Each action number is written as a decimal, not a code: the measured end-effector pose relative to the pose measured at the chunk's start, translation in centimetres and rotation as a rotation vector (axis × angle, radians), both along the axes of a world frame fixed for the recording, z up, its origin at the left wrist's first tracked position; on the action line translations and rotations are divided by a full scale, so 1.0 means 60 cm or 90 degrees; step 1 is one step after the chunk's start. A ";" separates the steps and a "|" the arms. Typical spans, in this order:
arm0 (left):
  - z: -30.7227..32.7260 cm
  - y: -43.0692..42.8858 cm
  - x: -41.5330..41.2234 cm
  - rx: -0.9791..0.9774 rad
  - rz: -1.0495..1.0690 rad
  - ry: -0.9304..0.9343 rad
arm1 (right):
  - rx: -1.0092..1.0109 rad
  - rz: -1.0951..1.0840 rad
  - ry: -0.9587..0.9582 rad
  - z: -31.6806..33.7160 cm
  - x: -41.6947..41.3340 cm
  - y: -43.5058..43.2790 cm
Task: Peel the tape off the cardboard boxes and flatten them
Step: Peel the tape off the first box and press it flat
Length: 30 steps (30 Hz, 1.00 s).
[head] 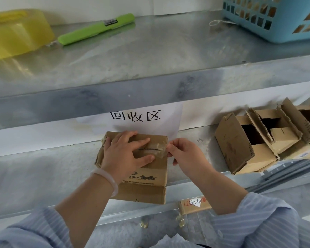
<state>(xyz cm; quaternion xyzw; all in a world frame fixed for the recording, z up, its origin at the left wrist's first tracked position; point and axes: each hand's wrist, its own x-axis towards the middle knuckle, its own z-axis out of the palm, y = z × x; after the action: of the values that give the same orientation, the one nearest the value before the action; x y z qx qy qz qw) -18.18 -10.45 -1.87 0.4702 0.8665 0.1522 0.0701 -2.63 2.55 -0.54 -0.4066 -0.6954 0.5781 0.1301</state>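
A small closed cardboard box (150,174) lies on the middle metal shelf (43,172), its top seam covered by clear tape (157,149). My left hand (125,154) lies flat on the box top with fingers spread, pressing it down. My right hand (184,154) is at the box's right edge, thumb and forefinger pinched on the end of the tape. Two opened cardboard boxes (254,138) with raised, torn flaps stand to the right on the same shelf.
On the upper shelf lie a yellow tape roll (16,33), a green utility knife (95,29) and a blue plastic basket (276,17). A paper sign (136,117) hangs behind the box. A flat labelled cardboard piece (195,204) and tape scraps (179,219) lie lower down.
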 end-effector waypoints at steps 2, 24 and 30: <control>0.010 0.007 0.005 0.023 0.003 -0.069 | 0.023 -0.004 0.009 -0.001 -0.001 0.000; 0.015 0.025 0.038 0.146 0.083 -0.176 | 0.400 0.227 -0.074 -0.050 0.018 -0.030; 0.011 -0.012 0.012 0.223 0.093 -0.047 | 0.506 0.238 -0.115 -0.052 0.019 -0.033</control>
<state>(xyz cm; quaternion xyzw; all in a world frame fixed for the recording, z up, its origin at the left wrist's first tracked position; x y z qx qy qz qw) -17.45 -11.20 -1.19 0.4051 0.8554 0.3227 0.0080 -1.49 0.58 -3.68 -0.2410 -0.9337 0.2416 0.1082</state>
